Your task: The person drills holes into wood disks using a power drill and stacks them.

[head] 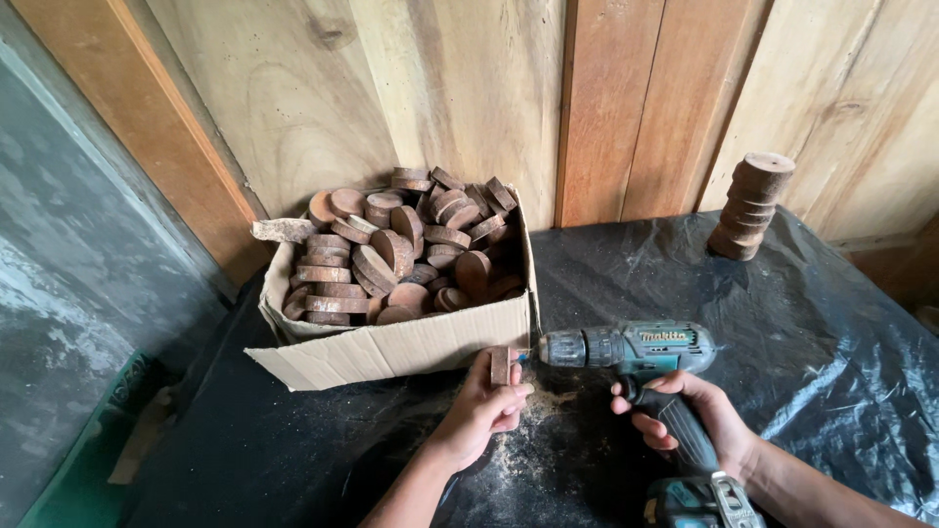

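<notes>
**Drilling a wooden disc on a plastic-covered bench**

Where the black plastic sheet (782, 323) covers the workbench, it lies wrinkled and glossy, catching pale light on its right side, and a scatter of pale sawdust (528, 440) sits on it between the two hands. The left hand (484, 406) is closed around a small round brown wooden disc (500, 366), holding it on edge just above the sheet, close to the front corner of the box. The right hand (685, 416) is wrapped tight on the grip of a teal and black cordless drill (631, 349), which lies level with its chuck pointing left; the bit tip meets the disc's face.

Just behind the left hand stands an open, worn brown cardboard box (391, 352), heaped with many more round brown wooden discs (401, 249). Well apart, at the back right of the bench, a leaning stack of similar wooden discs (750, 207) rests against the wall. That wall (469, 88) is made of upright bare wooden planks, pale and reddish. To the left, a grey, stained concrete surface (78, 284) runs along the bench.
</notes>
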